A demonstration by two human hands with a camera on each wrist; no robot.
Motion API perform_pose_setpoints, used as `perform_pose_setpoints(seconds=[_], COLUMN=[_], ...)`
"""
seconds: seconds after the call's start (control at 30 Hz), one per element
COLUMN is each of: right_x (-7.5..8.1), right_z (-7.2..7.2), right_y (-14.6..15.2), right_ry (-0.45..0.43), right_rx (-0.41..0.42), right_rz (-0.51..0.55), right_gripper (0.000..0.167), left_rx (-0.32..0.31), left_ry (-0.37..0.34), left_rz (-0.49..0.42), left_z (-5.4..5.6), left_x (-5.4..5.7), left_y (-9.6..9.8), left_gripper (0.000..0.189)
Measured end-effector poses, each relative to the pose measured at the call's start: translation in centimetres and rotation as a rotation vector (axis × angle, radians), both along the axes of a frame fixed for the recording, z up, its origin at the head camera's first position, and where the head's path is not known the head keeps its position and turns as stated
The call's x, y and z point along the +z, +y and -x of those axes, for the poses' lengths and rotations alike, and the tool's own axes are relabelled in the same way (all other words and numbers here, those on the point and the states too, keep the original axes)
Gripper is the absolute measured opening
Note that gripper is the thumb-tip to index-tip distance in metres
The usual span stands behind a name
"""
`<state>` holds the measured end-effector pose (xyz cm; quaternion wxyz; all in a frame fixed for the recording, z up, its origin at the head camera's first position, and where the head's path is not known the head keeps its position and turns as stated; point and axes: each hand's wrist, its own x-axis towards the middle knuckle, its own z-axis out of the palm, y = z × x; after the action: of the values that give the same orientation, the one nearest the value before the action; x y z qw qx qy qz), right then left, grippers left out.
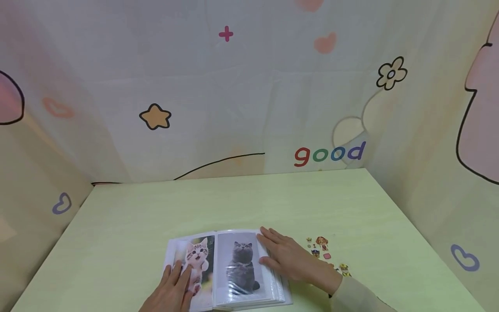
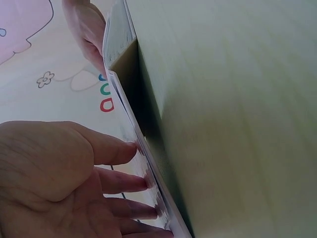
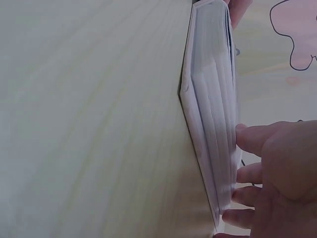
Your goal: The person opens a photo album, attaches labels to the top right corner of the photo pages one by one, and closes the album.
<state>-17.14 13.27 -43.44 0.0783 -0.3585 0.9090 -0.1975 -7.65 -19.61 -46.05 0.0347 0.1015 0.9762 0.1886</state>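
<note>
A photo album (image 1: 234, 299) lies spread on the pale green table, with clear sleeves over its pages. Its left page carries a kitten photo (image 1: 199, 255); a grey cat photo (image 1: 242, 264) fills the right one. My left hand (image 1: 169, 290) rests with extended fingers on the left page, over the lower left of the kitten photo. Along the right page's outer edge lies my right hand (image 1: 286, 255), fingers straight. In the right wrist view the right fingertips (image 3: 246, 196) touch the top leaf of the thick page stack (image 3: 213, 94). The left wrist view shows the left fingertips (image 2: 130, 148) on the page.
Several cartoon puppy stickers (image 1: 322, 243) lie on the table (image 1: 136, 212) to the right of the album, partly behind the right forearm. A printed cloth (image 1: 218, 99) with a star, hearts and the word "good" hangs around the table's back and sides.
</note>
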Motion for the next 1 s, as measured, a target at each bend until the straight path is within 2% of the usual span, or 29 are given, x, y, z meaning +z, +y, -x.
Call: perform_pose_setpoints(seconds=[0.1,0.33,0.47,0.63,0.8,1.0], right_x=[0.0,-0.2,-0.2,-0.2,0.5,2.2], right_z=[0.0,0.0,0.0,0.3,0.7,0.9], right_y=[0.1,0.1,0.0,0.1,1.2,3.7], right_ry=[0.004,0.003,-0.007,-0.045,-0.112,-0.042], right_rx=[0.001,-0.005,-0.015,-0.023,-0.064,-0.090], right_rz=[-0.003,-0.010,-0.017,0.013,0.093,0.116], right_gripper=[0.065,0.064,0.064,0.065,0.066,0.059], left_rx=[0.000,0.057,0.071,0.032,0.014,0.003], left_ry=[0.004,-0.114,-0.138,-0.060,-0.026,0.057], left_rz=[0.008,0.037,0.059,0.068,0.105,0.067], left_z=[0.0,0.2,0.4,0.4,0.6,0.7], left_x=[0.1,1.0,1.8,2.4,3.1,4.6], left_y=[0.1,0.6,0.6,0.0,0.1,1.4], left_gripper=[0.046,0.052,0.055,0.053,0.053,0.061])
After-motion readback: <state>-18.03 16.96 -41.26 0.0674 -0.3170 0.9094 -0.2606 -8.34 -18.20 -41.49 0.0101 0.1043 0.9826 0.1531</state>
